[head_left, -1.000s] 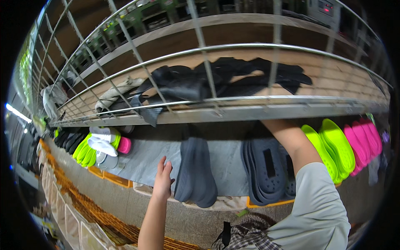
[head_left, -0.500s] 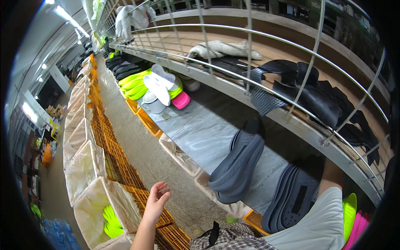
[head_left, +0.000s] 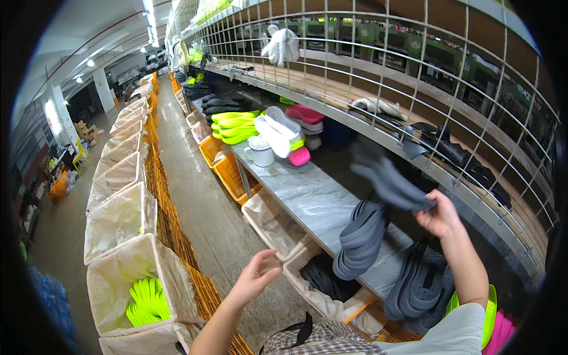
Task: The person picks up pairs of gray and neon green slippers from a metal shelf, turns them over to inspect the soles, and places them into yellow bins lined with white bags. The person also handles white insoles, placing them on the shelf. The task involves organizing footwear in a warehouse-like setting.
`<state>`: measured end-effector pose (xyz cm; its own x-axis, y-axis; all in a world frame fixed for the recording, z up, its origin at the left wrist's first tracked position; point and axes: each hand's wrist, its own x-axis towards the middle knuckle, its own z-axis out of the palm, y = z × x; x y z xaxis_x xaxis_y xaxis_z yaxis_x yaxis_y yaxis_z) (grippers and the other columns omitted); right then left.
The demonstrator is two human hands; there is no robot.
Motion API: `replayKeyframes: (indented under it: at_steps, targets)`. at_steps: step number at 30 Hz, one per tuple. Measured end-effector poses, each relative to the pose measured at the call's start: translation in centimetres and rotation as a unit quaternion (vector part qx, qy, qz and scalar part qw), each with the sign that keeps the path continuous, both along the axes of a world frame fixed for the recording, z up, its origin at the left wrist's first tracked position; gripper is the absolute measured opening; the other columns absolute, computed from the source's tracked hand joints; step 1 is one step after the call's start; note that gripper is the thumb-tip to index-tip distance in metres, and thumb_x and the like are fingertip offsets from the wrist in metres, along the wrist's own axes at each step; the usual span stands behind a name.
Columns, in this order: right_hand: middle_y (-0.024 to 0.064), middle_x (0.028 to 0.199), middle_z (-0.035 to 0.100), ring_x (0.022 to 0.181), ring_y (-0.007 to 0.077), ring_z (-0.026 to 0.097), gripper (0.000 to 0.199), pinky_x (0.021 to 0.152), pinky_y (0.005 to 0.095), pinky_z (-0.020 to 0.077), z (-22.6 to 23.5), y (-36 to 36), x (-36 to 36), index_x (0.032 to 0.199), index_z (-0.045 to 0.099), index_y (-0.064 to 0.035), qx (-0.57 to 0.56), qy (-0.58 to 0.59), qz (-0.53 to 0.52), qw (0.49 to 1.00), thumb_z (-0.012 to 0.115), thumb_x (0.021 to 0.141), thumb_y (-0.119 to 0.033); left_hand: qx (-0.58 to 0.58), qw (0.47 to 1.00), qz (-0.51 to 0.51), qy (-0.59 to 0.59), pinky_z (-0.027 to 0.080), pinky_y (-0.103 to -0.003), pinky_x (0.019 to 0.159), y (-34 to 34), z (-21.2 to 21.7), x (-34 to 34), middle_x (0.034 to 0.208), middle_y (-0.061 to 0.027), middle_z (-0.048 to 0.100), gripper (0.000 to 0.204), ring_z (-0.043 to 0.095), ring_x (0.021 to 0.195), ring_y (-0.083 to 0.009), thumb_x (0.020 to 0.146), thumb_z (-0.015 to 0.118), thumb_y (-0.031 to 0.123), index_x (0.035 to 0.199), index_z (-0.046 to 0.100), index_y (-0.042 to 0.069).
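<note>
My right hand (head_left: 439, 216) grips the end of a dark grey shoe sole (head_left: 390, 182), blurred by motion, above the tabletop; I cannot tell whether it is one sole or a few together. Just below and to the left of it stands a stack of grey soles (head_left: 358, 242) on the table. Another grey stack (head_left: 417, 284) sits nearer, under my right forearm, with holes showing in its top piece. My left hand (head_left: 255, 277) hangs over the aisle beside the table edge, fingers loosely curled and apart, holding nothing.
A wire mesh rack (head_left: 414, 65) with a metal lower edge overhangs the grey table (head_left: 307, 189). Farther along lie yellow-green soles (head_left: 234, 125), white soles (head_left: 277, 131) and a white mug (head_left: 261, 151). Cloth-lined bins (head_left: 121, 254) and orange crates (head_left: 225, 168) line the aisle.
My right hand, hidden before, has come up into sight at the right with a grey sole. The view has shifted, showing more of the rack; my left hand appears farther right.
</note>
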<state>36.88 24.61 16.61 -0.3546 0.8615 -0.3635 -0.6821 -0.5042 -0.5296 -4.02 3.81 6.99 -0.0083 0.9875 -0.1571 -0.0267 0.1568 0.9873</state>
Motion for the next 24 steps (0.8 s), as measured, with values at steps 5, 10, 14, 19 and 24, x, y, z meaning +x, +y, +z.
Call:
replayKeyframes:
  at_steps: [5,10,14,19,24]
  targets:
    - [0.0149,0.119,0.047,0.094,0.0255,0.058,0.074,0.073,0.0437,0.0544,1.7,-12.8,-14.1,0.142,0.024,-0.0170,0.146,-0.164,0.135,0.966,0.049,0.074,-0.004,0.153,0.965,0.013,-0.210,0.036,-0.041,0.100,-1.6,2.8,-0.2,0.146,-0.0125,0.024,0.073,0.034,0.130,-0.0302,0.088,0.059,0.028,0.142,0.016,0.008]
    - [0.0209,0.140,0.024,0.122,0.0286,0.038,0.083,0.101,0.0330,0.0353,-4.7,-21.0,-23.2,0.144,0.011,-0.0046,0.458,-0.356,0.158,0.799,0.055,0.074,-0.001,0.141,0.897,0.140,-0.394,0.035,-0.051,0.101,-3.5,1.7,-2.7,0.144,-0.0149,0.025,0.064,0.035,0.127,-0.0344,0.096,0.044,0.030,0.144,0.003,0.018]
    - [0.0215,0.127,0.035,0.119,0.0310,0.039,0.072,0.100,0.0397,0.0323,-9.5,-24.9,-26.1,0.134,0.028,-0.0005,0.572,-0.368,0.145,0.718,0.069,0.081,-0.028,0.138,0.872,0.172,-0.437,0.044,-0.048,0.094,-5.9,-1.8,-5.8,0.132,-0.0124,0.041,0.055,0.048,0.115,-0.0295,0.094,0.048,0.035,0.138,0.021,0.015]
    - [0.0131,0.127,0.035,0.117,0.0202,0.039,0.072,0.100,0.0342,0.0323,-10.5,-26.5,-28.2,0.138,0.017,-0.0031,0.363,-0.185,0.197,0.892,0.063,0.086,-0.021,0.153,0.877,0.150,-0.430,0.047,-0.045,0.091,-9.0,-5.7,-7.4,0.126,-0.0143,0.051,0.061,0.054,0.110,-0.0292,0.092,0.045,0.048,0.130,0.037,0.001]
    - [0.0153,0.143,0.023,0.126,0.0253,0.034,0.086,0.099,0.0354,0.0356,-9.1,-26.6,-28.7,0.146,0.011,-0.0060,0.436,-0.222,0.312,0.815,0.067,0.082,-0.019,0.125,0.872,0.082,-0.467,0.046,-0.039,0.092,-10.3,-6.9,-8.0,0.121,-0.0118,0.055,0.057,0.056,0.107,-0.0242,0.093,0.045,0.046,0.127,0.044,0.000]
